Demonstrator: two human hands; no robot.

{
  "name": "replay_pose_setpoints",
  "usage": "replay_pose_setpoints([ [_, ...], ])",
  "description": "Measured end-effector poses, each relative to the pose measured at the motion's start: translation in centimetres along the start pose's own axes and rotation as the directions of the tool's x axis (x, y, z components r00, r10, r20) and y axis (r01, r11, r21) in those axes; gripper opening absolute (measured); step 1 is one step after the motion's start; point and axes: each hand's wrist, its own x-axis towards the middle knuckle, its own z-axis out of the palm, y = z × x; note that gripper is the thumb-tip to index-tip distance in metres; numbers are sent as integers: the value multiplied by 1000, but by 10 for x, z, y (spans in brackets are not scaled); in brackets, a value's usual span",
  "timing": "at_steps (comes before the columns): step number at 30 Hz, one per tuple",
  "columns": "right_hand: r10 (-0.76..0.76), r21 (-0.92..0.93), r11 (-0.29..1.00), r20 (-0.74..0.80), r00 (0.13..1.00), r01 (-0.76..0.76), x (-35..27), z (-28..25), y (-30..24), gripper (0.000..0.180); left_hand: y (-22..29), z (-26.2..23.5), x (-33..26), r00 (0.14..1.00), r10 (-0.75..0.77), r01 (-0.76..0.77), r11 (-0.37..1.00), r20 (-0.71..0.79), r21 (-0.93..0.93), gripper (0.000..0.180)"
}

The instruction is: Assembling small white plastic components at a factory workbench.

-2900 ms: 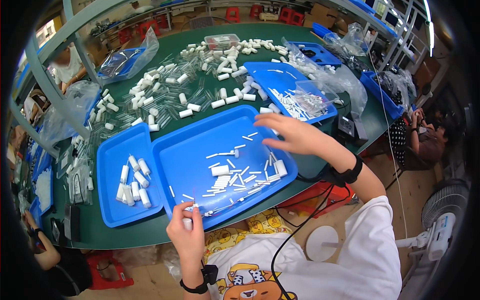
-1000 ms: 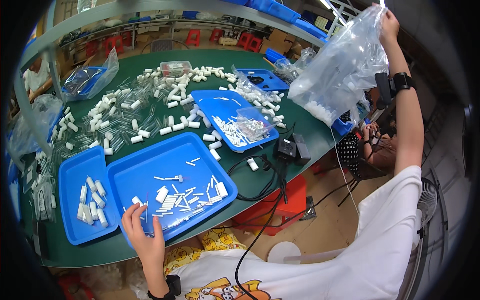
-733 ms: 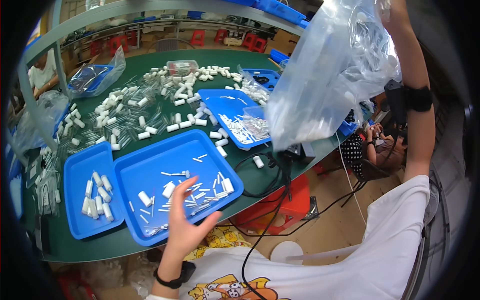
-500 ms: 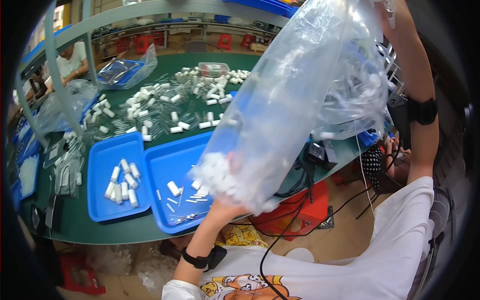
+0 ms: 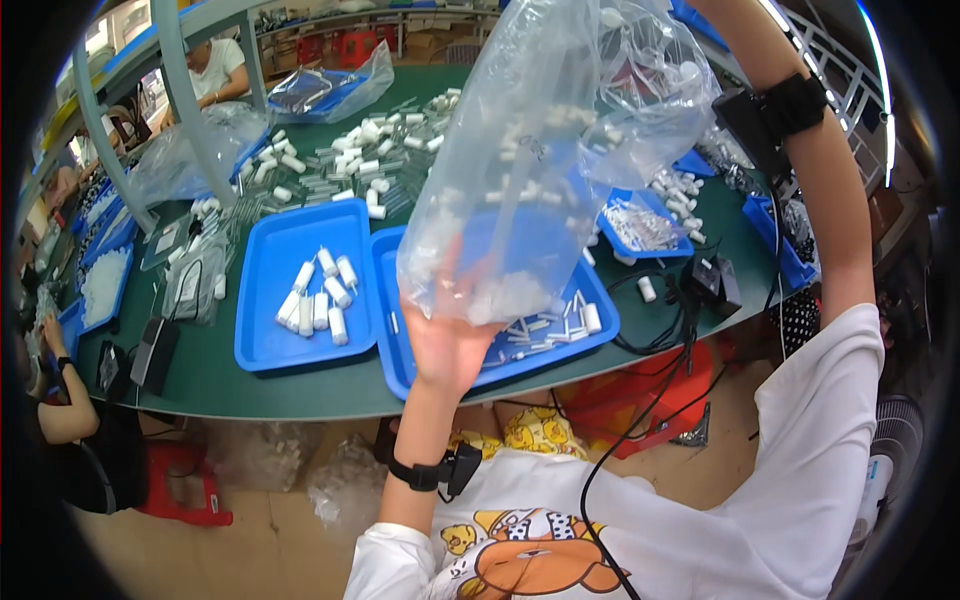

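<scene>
A large clear plastic bag (image 5: 500, 150) hangs in front of me, with small white pieces (image 5: 515, 297) gathered in its bottom. My left hand (image 5: 450, 335) is open against the bag's lower end, its stretched fingers showing through the film. My right arm reaches up to the top edge, where the hand is out of view. Below the bag lies a blue tray (image 5: 395, 360) with short white rods and a white cylinder (image 5: 591, 318). To its left, another blue tray (image 5: 255, 330) holds several white cylinders with thin pins (image 5: 320, 310).
White cylinders and clear tubes (image 5: 365, 160) cover much of the green table (image 5: 200, 385). A smaller blue tray (image 5: 625, 250) of white rods stands right of the bag, near black cables and a black box (image 5: 712, 285). A red stool (image 5: 655, 400) is below. Other people work at the left.
The view has shifted, showing more of the table's right side. The bag hangs more upright, and my left hand has turned its palm up under it. My right hand has left the view.
</scene>
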Motion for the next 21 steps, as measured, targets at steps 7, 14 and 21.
replay_pose_setpoints([
  [7, -262, -851, 519, -65, 963, 83, -56, 50, 67, 25, 24, -24, -5, 975, -64, 35, 990, -211, -139, 77],
  [14, -555, -849, -9, 443, 704, 528, -161, 108, 51, 21, 9, -25, 5, 977, -129, 99, 980, -170, -171, 82],
  [21, 472, -544, 714, 839, 272, 441, -406, 158, 210, 10, 17, -29, -4, 980, -96, 79, 991, -171, -109, 80],
])
